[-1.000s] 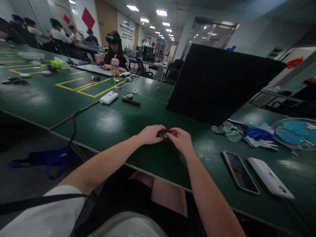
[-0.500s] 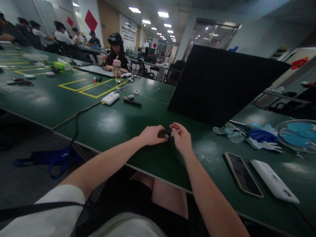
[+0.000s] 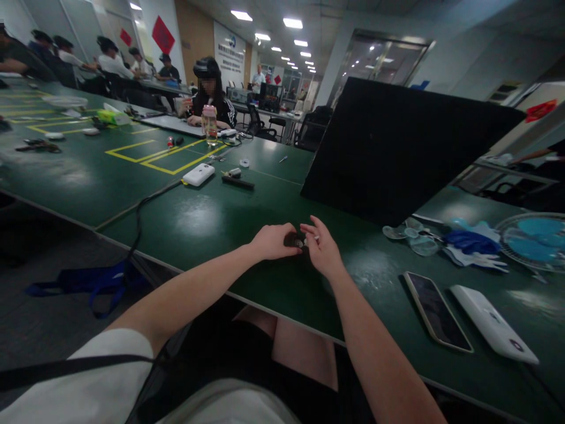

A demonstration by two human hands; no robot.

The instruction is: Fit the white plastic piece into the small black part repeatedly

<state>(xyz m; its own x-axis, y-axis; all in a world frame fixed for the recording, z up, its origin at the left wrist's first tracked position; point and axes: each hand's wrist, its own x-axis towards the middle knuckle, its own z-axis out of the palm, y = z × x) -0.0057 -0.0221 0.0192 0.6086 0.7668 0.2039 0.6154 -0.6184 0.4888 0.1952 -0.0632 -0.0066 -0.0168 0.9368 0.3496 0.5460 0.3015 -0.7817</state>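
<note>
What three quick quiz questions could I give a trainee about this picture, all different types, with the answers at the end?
1. Multiple choice: what does the left hand grip?
A) a pink-lidded bottle
B) a small dark part
C) a blue glove

2. True or false: seen from the camera, the phone lies to the left of the white device beside it.

3. Open: what colour are the marking lines on the green tabletop?

Key: 1. B; 2. true; 3. yellow.
</note>
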